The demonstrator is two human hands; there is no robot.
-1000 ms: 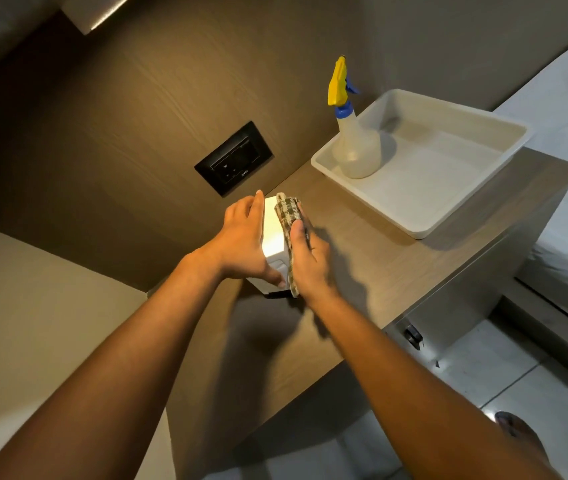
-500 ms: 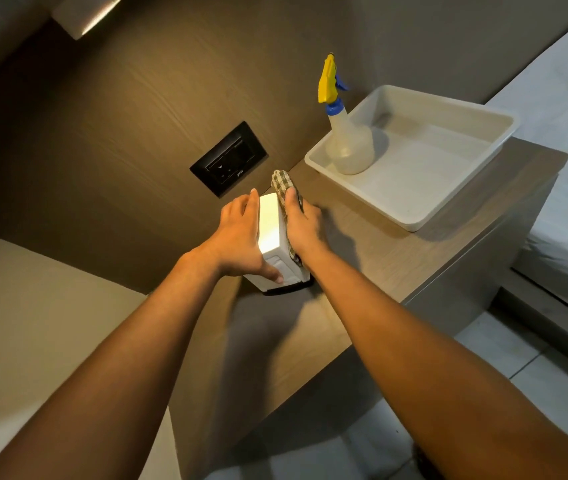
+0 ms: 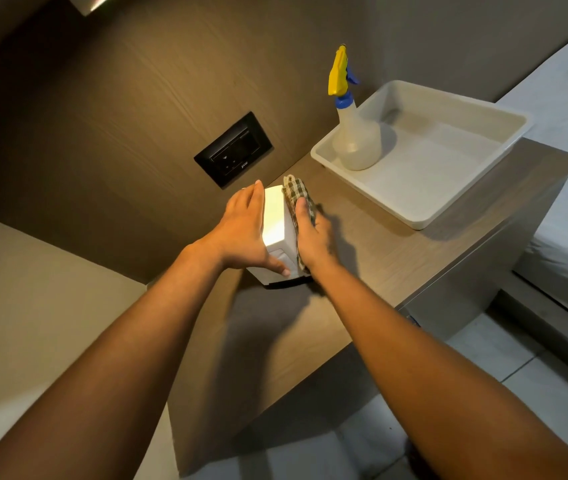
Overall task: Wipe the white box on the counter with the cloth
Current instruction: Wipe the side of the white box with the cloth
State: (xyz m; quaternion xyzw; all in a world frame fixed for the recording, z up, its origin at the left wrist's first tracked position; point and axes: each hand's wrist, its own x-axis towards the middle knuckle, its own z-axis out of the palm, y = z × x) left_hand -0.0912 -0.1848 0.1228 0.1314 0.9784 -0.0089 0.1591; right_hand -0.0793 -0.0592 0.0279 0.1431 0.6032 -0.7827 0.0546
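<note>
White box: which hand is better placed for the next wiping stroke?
Right. The right hand presses the cloth against the white box's right side, while the left hand only braces the opposite side and touches no cloth.

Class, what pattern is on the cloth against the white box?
The cloth has a dark-and-pale check; head view.

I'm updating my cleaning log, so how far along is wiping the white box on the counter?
Midway, it seems. Done: the cloth is on the white box. In hand: the left hand braces the box's left side while the right hand presses the cloth on its right side. Left: nothing shows which faces are clean, and the lit top face is mostly uncovered.
</note>
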